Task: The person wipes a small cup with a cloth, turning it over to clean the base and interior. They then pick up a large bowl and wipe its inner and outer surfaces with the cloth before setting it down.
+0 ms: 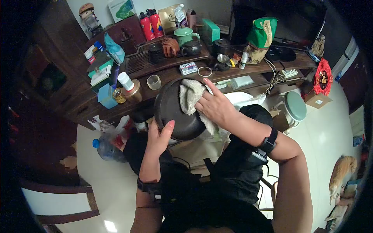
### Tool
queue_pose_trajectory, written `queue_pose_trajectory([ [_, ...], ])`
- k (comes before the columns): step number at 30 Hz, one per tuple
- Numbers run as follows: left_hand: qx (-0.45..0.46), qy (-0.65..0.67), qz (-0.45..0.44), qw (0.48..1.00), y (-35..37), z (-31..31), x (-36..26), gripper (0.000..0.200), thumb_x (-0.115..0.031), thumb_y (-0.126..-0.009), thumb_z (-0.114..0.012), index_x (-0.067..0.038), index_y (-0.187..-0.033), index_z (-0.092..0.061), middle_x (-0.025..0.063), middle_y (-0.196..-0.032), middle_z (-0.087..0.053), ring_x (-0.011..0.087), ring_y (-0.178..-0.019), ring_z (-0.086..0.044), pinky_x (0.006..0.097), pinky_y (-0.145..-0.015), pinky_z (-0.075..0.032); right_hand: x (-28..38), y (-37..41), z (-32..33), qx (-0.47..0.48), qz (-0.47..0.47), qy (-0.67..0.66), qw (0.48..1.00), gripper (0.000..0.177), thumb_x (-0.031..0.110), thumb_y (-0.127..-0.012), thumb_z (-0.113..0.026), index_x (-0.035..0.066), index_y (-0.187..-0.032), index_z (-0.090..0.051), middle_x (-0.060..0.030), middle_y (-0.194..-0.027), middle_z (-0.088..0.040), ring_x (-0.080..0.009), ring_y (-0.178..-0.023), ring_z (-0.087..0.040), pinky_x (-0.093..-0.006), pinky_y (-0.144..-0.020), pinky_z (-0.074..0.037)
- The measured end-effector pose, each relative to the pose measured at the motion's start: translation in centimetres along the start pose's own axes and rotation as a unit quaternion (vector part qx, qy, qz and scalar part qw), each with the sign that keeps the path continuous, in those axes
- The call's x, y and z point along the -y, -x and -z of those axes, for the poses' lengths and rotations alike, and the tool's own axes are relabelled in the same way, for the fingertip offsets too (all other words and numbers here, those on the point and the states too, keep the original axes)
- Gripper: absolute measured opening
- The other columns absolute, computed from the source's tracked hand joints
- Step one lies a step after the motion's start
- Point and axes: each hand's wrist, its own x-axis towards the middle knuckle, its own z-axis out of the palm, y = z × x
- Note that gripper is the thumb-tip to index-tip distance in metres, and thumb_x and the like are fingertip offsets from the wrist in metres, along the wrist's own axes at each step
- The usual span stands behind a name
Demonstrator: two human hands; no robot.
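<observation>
Above my lap, a dark, round pan [169,106] is tilted toward me. My left hand [158,136] grips its lower left rim, with the thumb laid over the near edge. A pale, fluffy cloth [190,95] is bunched against the pan's upper right part, and one end hangs down past the rim. My right hand [217,105] holds this cloth and presses it on the pan, one finger stretched out toward the far rim. Part of the pan is hidden under the cloth and hand.
A dark wooden table [171,73] spans the front, with a tea tray [138,62], a green lidded mug [184,35], a glass cup [154,82] and a copper-coloured canister [133,92]. A large plastic bottle [108,148] stands at the left; a green-lidded bin [294,106] at the right. A cat [342,173] lies on the floor.
</observation>
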Motion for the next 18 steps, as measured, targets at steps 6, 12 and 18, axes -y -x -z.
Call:
queue_pose_trajectory([
  [6,-0.105,0.043,-0.008,0.994,-0.7,0.3,2.5,0.04,-0.024,-0.086,-0.055,0.003,-0.115,-0.051,0.0114,-0.108,-0.057,0.0194,-0.099,-0.053,0.0316,-0.089,-0.039,3.2,0.8,-0.2,0.068,0.016,-0.042,0.997,0.021,0.015,-0.069,-0.054,0.005,-0.082,-0.065,-0.0055,-0.079,-0.063,-0.0183,-0.087,-0.061,-0.0403,-0.109,-0.023],
  [12,-0.086,0.039,0.021,0.995,-0.7,-1.3,3.7,0.043,-0.031,-0.086,-0.053,0.003,-0.114,-0.051,0.012,-0.105,-0.058,0.0204,-0.096,-0.054,0.0322,-0.087,-0.04,6.2,1.8,1.4,0.059,-0.108,-0.464,0.877,0.03,0.003,-0.063,-0.06,0.006,-0.092,-0.065,-0.0114,-0.083,-0.064,-0.0248,-0.08,-0.062,-0.0362,-0.094,-0.042],
  [18,-0.06,0.186,0.117,0.974,-1.4,-0.2,7.3,0.046,-0.033,-0.088,-0.048,0.004,-0.115,-0.051,0.0124,-0.111,-0.056,0.0197,-0.1,-0.053,0.0309,-0.088,-0.04,3.6,1.2,1.6,0.013,-0.216,-0.907,0.362,0.043,-0.007,-0.079,-0.054,0.006,-0.12,-0.053,-0.0035,-0.11,-0.06,-0.014,-0.103,-0.056,-0.0268,-0.092,-0.042],
])
